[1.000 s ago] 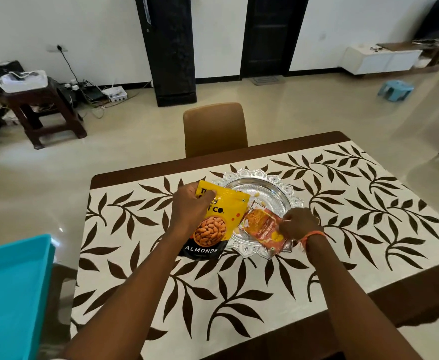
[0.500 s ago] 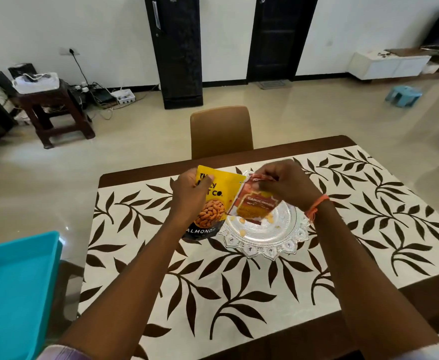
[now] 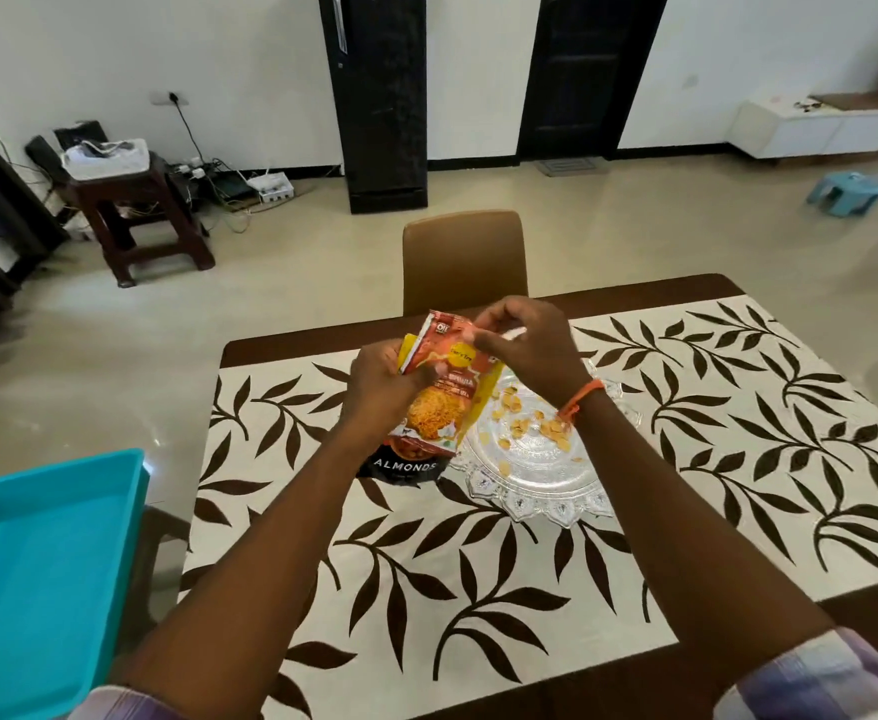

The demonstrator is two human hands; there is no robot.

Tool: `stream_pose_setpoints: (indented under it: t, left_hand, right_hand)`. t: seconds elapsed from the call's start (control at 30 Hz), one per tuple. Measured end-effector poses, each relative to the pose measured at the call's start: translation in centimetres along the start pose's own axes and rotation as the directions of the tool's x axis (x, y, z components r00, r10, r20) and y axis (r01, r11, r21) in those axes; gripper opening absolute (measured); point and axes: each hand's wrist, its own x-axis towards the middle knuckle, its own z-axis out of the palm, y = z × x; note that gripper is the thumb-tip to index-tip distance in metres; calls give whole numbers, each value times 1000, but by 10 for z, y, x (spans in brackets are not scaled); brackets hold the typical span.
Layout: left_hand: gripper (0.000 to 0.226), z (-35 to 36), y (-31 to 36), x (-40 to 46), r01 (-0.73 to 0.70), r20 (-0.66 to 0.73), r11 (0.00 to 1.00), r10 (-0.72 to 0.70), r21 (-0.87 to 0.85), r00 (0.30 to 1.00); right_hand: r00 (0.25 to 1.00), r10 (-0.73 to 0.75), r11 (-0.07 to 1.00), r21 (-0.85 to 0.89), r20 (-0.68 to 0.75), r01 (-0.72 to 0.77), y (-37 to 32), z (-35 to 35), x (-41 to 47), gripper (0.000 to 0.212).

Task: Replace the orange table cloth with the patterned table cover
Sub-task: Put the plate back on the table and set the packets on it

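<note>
Snack flakes lie on glass plate; both hands' fingers pinch orange packet.

Glossy foil snack packet, shiny embossed silver plate, matt patterned table cover.

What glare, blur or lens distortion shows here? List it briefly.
Head view: daylight glare pools on the glossy floor left of the table; wide-angle distortion bows the door frames and curves the table edge; the right hand fingertips look slightly motion-smeared at the orange snack packet; the glass plate shows soft highlights; the leaf cover stays sharp.
</note>
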Motion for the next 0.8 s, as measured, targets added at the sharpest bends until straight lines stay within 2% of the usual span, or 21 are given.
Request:
stream_pose_setpoints:
  t: [0.07, 0.13, 0.27, 0.33, 0.4, 0.53, 0.67, 0.8]
  left_hand:
    - [23, -6, -7, 1, 32, -75, 999, -32, 10, 997]
    - [23, -11, -13, 3, 55, -130, 998, -52, 21, 990]
    - [25, -16, -22, 7, 94, -195, 994, -102, -50, 976]
    - [21, -15, -25, 10, 104, -199, 990, -121, -90, 972]
    - [17, -12, -26, 11, 114, -202, 989, -131, -93, 971]
    - [16, -7, -25, 13, 112, -193, 989, -129, -99, 973]
    - [19, -7, -24, 15, 110, -183, 987, -130, -119, 974]
    - [26, -6, -26, 18, 108, -187, 985, -132, -135, 973]
  right_hand:
    - [994, 106, 989, -100, -39, -109, 33, -9, -9, 23]
    - [962, 274, 926, -271, 1, -263, 76, -14, -25, 30]
    - [789, 585, 745, -510, 190, -429, 139, 6, -63, 84]
    - [714, 674, 651, -611, 191, -451, 149, 23, -70, 91]
    - [729, 667, 640, -622, 156, -452, 151, 41, -68, 90]
    - [816, 558, 714, -588, 150, -380, 149, 69, -54, 75]
    - [878, 375, 801, -581, 298, -145, 140, 87, -50, 60]
    - [868, 260, 866, -499, 423, -16, 128, 85, -73, 46]
